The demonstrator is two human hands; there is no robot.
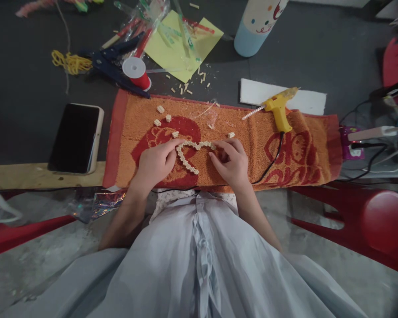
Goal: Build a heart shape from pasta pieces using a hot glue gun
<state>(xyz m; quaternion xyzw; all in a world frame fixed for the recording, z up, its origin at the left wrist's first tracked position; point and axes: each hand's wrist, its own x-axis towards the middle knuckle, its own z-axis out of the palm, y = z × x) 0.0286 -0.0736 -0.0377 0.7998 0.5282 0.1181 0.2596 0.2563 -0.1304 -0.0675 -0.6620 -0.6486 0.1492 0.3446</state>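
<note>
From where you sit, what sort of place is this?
Probably an improvised craft workspace, though whether at home or elsewhere I can't tell. A yellow hot glue gun lies partly on an orange towel, near a spool of red thread and an open heart outline of small pale pieces.

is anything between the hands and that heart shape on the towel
Nothing visible: the left hand and right hand both appear to touch the heart shape. Loose pieces lie just beyond them, not between.
</note>
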